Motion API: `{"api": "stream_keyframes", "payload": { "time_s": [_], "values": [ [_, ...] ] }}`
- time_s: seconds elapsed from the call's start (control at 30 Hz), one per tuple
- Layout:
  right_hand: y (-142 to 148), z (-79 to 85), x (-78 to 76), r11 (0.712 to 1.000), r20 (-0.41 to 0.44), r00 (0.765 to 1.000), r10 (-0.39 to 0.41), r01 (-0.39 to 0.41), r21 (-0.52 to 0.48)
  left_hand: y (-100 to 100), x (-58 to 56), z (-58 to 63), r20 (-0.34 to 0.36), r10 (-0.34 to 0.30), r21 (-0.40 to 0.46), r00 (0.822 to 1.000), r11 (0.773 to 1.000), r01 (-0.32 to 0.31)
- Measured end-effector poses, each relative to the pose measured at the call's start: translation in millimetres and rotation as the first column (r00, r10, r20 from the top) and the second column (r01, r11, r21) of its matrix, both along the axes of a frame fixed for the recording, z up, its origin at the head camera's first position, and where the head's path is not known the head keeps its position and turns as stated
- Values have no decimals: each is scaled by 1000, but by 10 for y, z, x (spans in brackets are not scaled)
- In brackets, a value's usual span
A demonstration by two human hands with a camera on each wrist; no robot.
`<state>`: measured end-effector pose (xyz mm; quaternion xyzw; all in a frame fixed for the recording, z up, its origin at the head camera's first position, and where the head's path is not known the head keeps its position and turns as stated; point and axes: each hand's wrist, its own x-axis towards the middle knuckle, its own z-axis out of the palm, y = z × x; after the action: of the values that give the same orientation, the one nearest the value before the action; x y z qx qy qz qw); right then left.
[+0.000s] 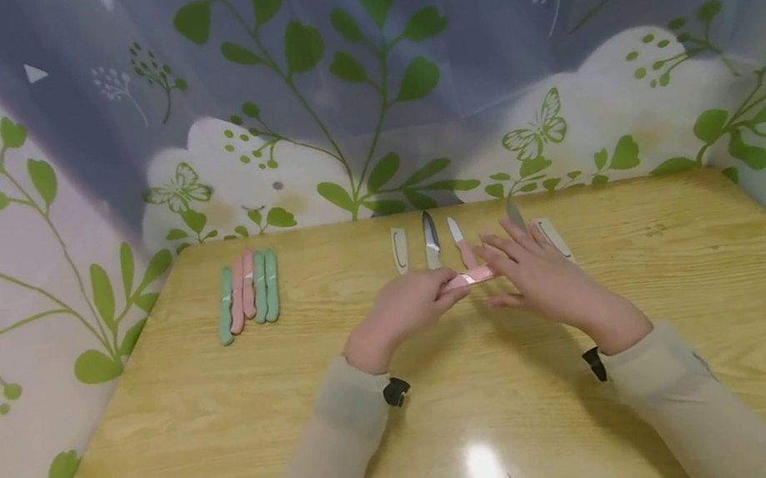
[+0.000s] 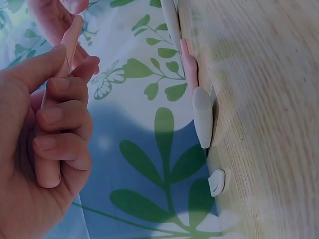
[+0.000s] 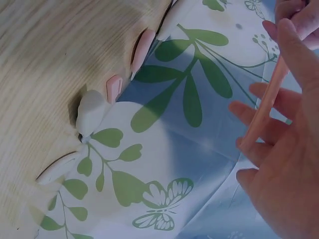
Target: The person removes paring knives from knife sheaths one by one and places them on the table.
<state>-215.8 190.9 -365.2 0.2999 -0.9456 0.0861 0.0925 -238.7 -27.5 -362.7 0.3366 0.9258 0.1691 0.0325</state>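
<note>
My left hand holds a pink sheathed knife level above the table, its fingers curled round the handle in the left wrist view. Fingers spread, my right hand is at the knife's other end; in the right wrist view the pink sheath lies across those fingers. Beyond the hands are a white-handled knife with a dark blade and a bare pink-handled knife. Another bare blade shows behind the right hand, its white handle visible in the right wrist view.
Two white sheaths flank the bare knives, a left sheath and a right sheath. A small pink sheath lies between the knives. At the left, several green and pink sheathed knives lie side by side. A patterned curtain hangs behind the table.
</note>
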Motion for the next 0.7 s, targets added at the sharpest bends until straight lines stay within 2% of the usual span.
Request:
{"api": "stream_keyframes", "payload": {
  "time_s": [0.27,0.43,0.7],
  "values": [
    [-27,-4,16,995,-10,996,90,-91,-37,22,23,9,22,9,-24,1000,1000,-9],
    [-39,-34,37,995,-14,995,94,-94,-13,23,41,-9,51,9,-41,999,999,-6],
    [-13,-20,27,977,-148,970,190,-202,-65,49,25,-43,60,-23,-26,998,999,25]
  ]
}}
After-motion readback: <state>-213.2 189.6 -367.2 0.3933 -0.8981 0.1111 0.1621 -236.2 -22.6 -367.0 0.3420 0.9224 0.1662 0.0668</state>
